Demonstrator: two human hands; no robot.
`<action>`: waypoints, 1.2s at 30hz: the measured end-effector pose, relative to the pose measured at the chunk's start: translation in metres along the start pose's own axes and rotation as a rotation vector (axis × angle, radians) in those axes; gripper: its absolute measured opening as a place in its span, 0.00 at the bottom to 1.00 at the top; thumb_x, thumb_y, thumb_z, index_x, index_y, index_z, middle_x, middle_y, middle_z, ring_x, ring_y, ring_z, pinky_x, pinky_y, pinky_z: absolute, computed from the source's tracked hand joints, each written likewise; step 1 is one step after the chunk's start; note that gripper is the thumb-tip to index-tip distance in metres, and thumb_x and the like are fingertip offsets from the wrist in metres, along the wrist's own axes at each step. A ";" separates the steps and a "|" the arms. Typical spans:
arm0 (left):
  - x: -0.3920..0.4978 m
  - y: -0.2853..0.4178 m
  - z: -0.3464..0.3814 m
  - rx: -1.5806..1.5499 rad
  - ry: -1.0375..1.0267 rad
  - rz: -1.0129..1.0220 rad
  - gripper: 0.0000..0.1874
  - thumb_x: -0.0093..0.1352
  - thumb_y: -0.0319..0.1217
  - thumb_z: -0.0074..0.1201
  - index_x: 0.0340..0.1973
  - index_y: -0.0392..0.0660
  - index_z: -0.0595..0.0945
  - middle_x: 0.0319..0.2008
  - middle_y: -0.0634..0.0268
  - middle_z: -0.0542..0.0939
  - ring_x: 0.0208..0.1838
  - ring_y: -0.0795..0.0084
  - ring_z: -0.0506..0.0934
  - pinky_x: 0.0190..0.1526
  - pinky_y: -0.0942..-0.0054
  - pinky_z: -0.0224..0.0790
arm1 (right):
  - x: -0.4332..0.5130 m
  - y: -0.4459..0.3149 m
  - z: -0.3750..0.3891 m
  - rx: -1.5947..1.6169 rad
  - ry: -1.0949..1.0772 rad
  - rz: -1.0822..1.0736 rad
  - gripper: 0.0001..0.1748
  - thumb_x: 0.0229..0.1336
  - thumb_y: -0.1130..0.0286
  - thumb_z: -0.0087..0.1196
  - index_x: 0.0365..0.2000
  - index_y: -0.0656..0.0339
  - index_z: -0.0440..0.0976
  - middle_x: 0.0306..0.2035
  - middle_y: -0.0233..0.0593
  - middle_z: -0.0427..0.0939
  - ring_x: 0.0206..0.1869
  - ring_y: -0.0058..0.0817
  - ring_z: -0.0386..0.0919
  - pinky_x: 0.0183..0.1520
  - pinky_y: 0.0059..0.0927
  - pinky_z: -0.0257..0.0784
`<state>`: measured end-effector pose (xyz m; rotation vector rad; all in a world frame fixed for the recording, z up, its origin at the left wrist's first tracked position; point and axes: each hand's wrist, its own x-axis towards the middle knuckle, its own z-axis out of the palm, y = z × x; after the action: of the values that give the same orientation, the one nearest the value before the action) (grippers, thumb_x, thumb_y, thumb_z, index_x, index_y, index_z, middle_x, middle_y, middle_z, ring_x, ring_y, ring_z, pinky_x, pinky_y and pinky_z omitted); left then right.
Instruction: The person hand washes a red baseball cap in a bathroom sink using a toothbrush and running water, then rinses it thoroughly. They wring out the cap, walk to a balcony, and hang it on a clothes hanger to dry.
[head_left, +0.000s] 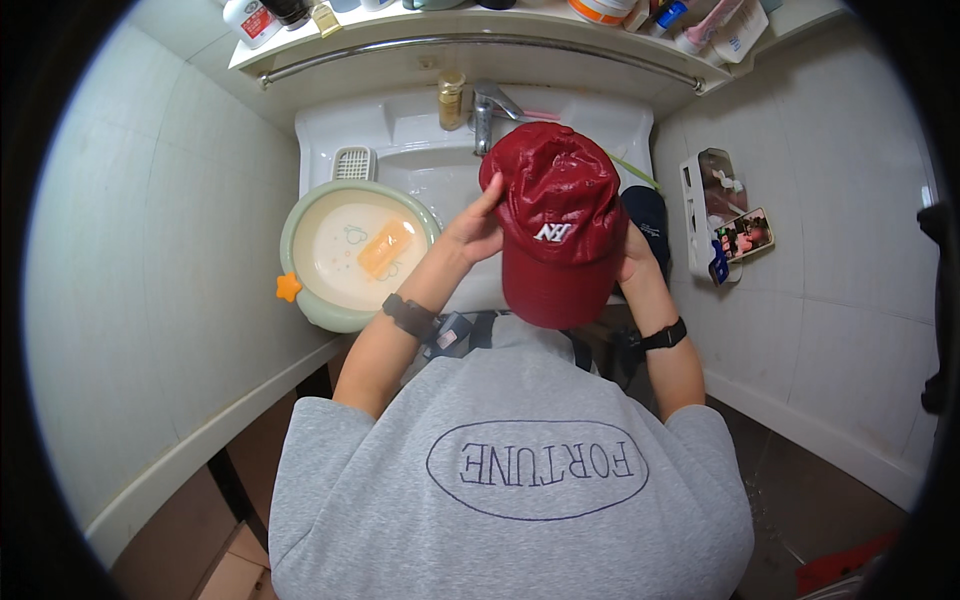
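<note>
A wet-looking red baseball cap (559, 202) with a white embroidered emblem is held over the white washbasin (435, 169), its brim towards me. My left hand (480, 225) grips the cap's left side, with the thumb on the crown. At the cap's right edge is my right hand (636, 251), its fingers hidden under or behind the cap. Just behind the cap stands the chrome faucet (486, 120). To the left, a green-rimmed plastic basin (296, 225) holds a translucent orange bar (386, 249) that looks like soap.
A gold-capped bottle (451, 101) stands beside the faucet, and a soap dish (353, 163) lies behind the basin. A dark blue item (646, 225) rests at the right rim. Above runs a metal rail (480, 41) below a shelf of toiletries. A phone (746, 234) leans at the right wall holder (697, 217).
</note>
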<state>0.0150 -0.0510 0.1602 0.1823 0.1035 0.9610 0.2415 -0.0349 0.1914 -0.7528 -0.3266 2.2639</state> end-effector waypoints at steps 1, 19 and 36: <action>-0.001 0.002 0.000 -0.008 -0.047 0.015 0.30 0.67 0.50 0.47 0.60 0.48 0.66 0.60 0.60 0.68 0.62 0.63 0.66 0.63 0.58 0.56 | 0.000 0.004 -0.002 0.054 -0.020 -0.040 0.22 0.64 0.59 0.43 0.53 0.61 0.66 0.53 0.43 0.72 0.54 0.34 0.70 0.60 0.36 0.65; -0.013 0.009 0.012 0.159 0.228 0.189 0.46 0.59 0.68 0.32 0.62 0.47 0.62 0.62 0.58 0.65 0.64 0.59 0.64 0.64 0.54 0.55 | 0.002 -0.006 0.029 0.005 -0.100 -0.078 0.28 0.65 0.51 0.34 0.53 0.62 0.65 0.56 0.41 0.69 0.57 0.37 0.67 0.63 0.38 0.58; -0.013 -0.002 -0.006 -0.316 0.236 0.137 0.15 0.70 0.34 0.48 0.48 0.40 0.74 0.46 0.55 0.78 0.49 0.64 0.77 0.54 0.64 0.70 | 0.009 0.004 0.013 0.348 -0.182 -0.050 0.18 0.64 0.66 0.40 0.49 0.65 0.69 0.51 0.45 0.74 0.53 0.37 0.72 0.60 0.42 0.63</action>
<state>0.0081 -0.0616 0.1546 -0.2185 0.1553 1.1198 0.2262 -0.0316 0.1965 -0.3564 -0.0304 2.2629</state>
